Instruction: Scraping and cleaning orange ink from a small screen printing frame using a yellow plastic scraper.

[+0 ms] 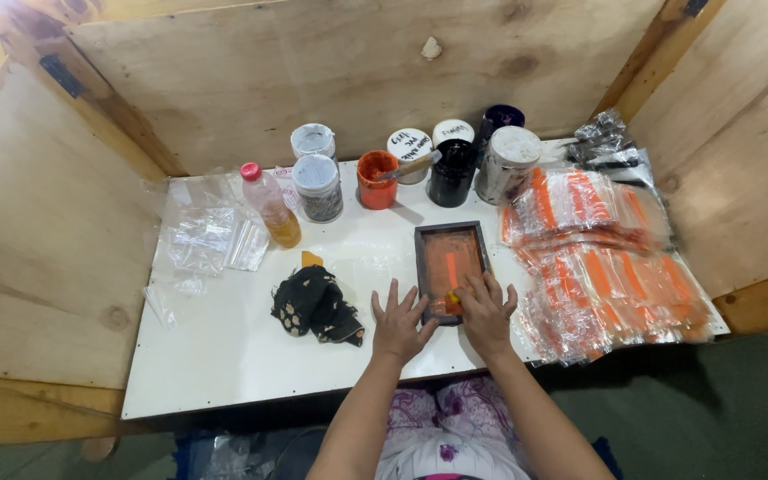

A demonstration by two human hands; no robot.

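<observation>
Screen-printing frame (449, 267) lies flat mid-tabletop (224, 356), orange ink across its mesh.

Left hand (399, 322) rests open, fingers spread, against the frame's near-left edge; right hand (485, 311) is closed on what looks like a small orange squeegee at the near end. Printed plastic bags (606, 276) crowd the right, so a slipped frame could smear them. Open room lies left, past the black cloth (316, 305).
</observation>
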